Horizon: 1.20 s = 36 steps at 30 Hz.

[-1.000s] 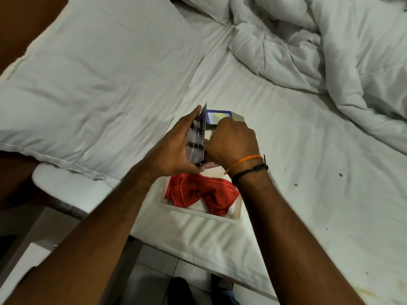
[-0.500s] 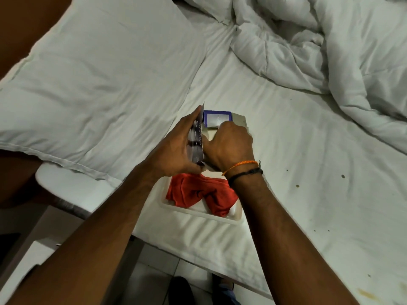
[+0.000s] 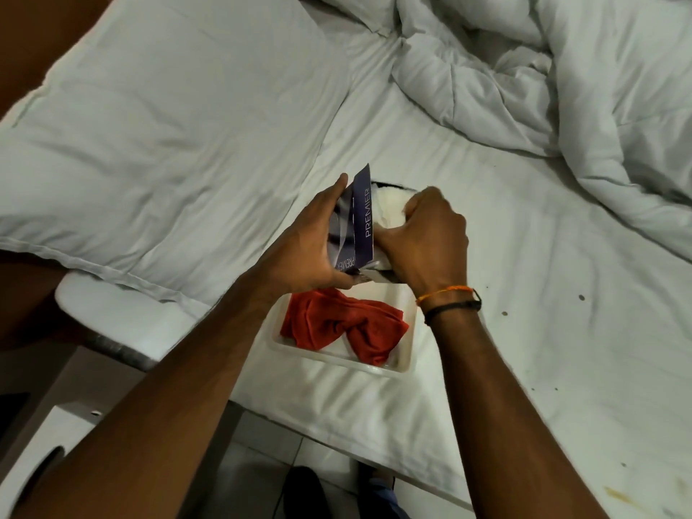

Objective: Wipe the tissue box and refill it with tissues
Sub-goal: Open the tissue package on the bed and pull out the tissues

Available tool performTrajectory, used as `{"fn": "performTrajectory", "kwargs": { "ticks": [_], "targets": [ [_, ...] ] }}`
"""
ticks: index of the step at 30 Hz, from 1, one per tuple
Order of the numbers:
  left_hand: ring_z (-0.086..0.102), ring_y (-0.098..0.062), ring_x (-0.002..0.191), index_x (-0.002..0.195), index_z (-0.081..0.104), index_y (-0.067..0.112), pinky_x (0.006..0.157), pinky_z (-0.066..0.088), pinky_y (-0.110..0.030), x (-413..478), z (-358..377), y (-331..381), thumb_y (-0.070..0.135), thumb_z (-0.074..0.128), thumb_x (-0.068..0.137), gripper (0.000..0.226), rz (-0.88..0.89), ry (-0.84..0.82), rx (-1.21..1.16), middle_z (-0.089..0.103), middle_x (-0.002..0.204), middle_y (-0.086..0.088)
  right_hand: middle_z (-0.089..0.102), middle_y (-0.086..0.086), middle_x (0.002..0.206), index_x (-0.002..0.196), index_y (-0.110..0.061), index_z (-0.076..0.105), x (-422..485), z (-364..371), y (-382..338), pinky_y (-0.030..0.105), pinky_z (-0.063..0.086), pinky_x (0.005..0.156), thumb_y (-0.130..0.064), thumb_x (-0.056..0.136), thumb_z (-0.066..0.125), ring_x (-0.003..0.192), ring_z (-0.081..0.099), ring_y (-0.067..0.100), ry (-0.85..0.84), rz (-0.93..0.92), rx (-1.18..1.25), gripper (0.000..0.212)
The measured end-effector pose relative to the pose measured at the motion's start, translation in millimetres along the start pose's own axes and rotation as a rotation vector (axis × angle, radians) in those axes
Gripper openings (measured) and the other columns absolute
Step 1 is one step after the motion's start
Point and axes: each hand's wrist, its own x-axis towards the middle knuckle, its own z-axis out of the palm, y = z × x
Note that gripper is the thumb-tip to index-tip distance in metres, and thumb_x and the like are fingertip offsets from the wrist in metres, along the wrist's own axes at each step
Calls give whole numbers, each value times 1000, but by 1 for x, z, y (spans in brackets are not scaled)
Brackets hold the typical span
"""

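My left hand (image 3: 305,249) grips a dark blue tissue pack (image 3: 361,222) printed PREMIER, held upright on the bed. My right hand (image 3: 430,237) is curled round a white wad of tissues (image 3: 389,211) that sticks out of the pack's open side. A dark edge shows behind the tissues and under my right hand; I cannot tell whether it is the tissue box. Just in front of my hands, a red cloth (image 3: 342,329) lies crumpled in a white tray (image 3: 408,365).
All this sits on a white bed sheet (image 3: 543,331) with small dark stains. A large pillow (image 3: 168,136) lies to the left, a rumpled duvet (image 3: 543,88) at the back right. The bed's near edge runs below the tray, tiled floor (image 3: 262,462) beneath.
The blue-framed box top that showed above my right hand is gone from sight; white tissues now bulge out there. My right hand has turned and closed on the tissues, and the pack has tilted open.
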Motion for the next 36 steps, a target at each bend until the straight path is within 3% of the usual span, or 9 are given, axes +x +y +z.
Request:
{"fn": "performTrajectory", "kwargs": {
  "ticks": [4, 8, 12, 15, 17, 19, 25, 29, 36],
  "targets": [
    [34, -5, 145, 161, 0, 36, 115, 44, -38, 1, 2, 1, 42, 101, 53, 148, -21, 10, 32, 27, 161, 11, 66, -1, 104, 120, -12, 58, 7, -9, 12, 23, 38, 76, -45, 68, 88, 107, 63, 21, -1, 111, 78, 69],
    [31, -5, 147, 162, -1, 33, 114, 41, -34, 4, 4, 4, 44, 101, 52, 150, -20, 10, 87, 25, 163, 15, 55, -6, 88, 127, -4, 53, 10, -18, 22, 19, 39, 67, -35, 67, 92, 94, 59, 17, -4, 158, 165, 78],
    [31, -8, 148, 162, -1, 29, 114, 41, -35, 8, 7, 12, 49, 98, 52, 150, -15, 0, 123, 23, 164, 15, 58, 6, 71, 85, -4, 59, 13, -21, 33, 35, 54, 60, -36, 62, 92, 70, 60, 27, -17, 149, 164, 52],
    [30, -10, 149, 162, -1, 25, 115, 41, -40, 10, 8, 17, 51, 97, 53, 149, -10, -14, 146, 23, 165, 12, 36, 7, 53, 55, -9, 43, 14, -25, 40, 32, 36, 49, -36, 64, 87, 50, 35, 24, -4, 83, 149, 53],
    [29, -11, 149, 162, 0, 24, 115, 41, -41, 12, 8, 19, 49, 97, 54, 148, -14, -15, 164, 23, 165, 11, 50, 5, 54, 61, -4, 56, 17, -28, 44, 34, 45, 53, -39, 62, 82, 53, 47, 26, -22, 106, 223, 44],
    [29, -12, 149, 162, 2, 24, 116, 40, -41, 13, 8, 21, 46, 98, 55, 146, -13, -25, 172, 23, 165, 10, 71, 11, 71, 79, -6, 71, 20, -32, 46, 50, 61, 66, -44, 56, 75, 71, 69, 36, -57, 147, 308, 45],
    [36, -16, 145, 160, 12, 23, 116, 41, -46, 26, 13, 25, 46, 97, 51, 140, 25, -71, 204, 29, 162, 5, 75, 12, 88, 87, -14, 75, 24, -53, 53, 62, 62, 70, -29, 64, 75, 89, 74, 38, -154, 190, 458, 28],
    [43, -16, 139, 161, 9, 26, 111, 47, -42, 34, 13, 27, 46, 98, 50, 144, 33, -111, 237, 30, 158, 4, 71, 11, 83, 86, -15, 75, 28, -74, 63, 53, 64, 65, 1, 84, 70, 79, 74, 33, -158, 256, 644, 17],
    [36, -20, 139, 160, -3, 33, 104, 50, -54, 56, 12, 30, 58, 89, 53, 143, 34, -195, 506, 25, 154, 8, 60, 11, 69, 73, -7, 64, 34, -122, 79, 38, 62, 58, 4, 85, 67, 62, 69, 24, -78, 269, 713, 17]
  ]
}}
